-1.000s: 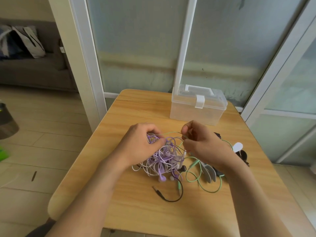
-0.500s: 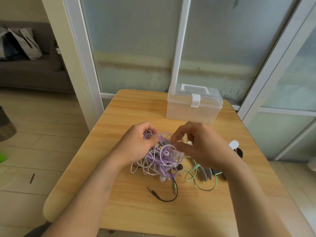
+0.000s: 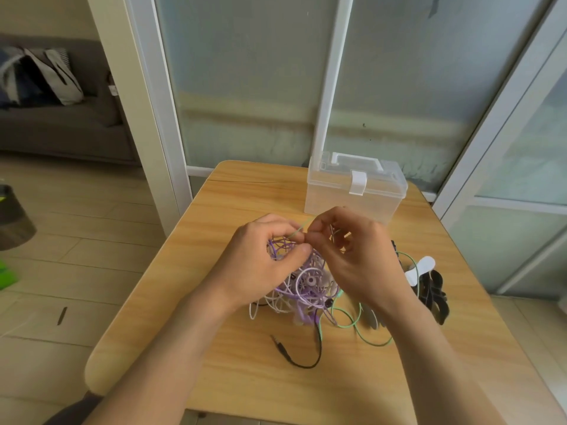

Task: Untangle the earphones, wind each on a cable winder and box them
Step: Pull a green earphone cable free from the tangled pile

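A tangle of earphone cables [image 3: 302,286], purple, white, green and black, lies in the middle of the wooden table [image 3: 214,363]. My left hand [image 3: 260,265] grips the purple and white part of the bundle from the left. My right hand [image 3: 359,259] pinches a thin green cable at the top of the bundle, fingertip to fingertip with the left. A green loop [image 3: 365,338] and a black cable ending in a jack plug [image 3: 280,345] trail toward me. Flat white and black cable winders [image 3: 428,280] lie to the right, partly hidden by my right wrist. The clear plastic box [image 3: 352,191] stands shut behind.
The table's far edge meets a frosted glass door with white frames. To the left are a tiled floor, a dark bin [image 3: 12,219] and a grey sofa [image 3: 55,118] with cushions. Bare table surface lies in front of the bundle and to its left.
Both hands have lifted the top of the bundle slightly and come closer together. The right fingers have shifted onto the green cable beside the left fingertips.
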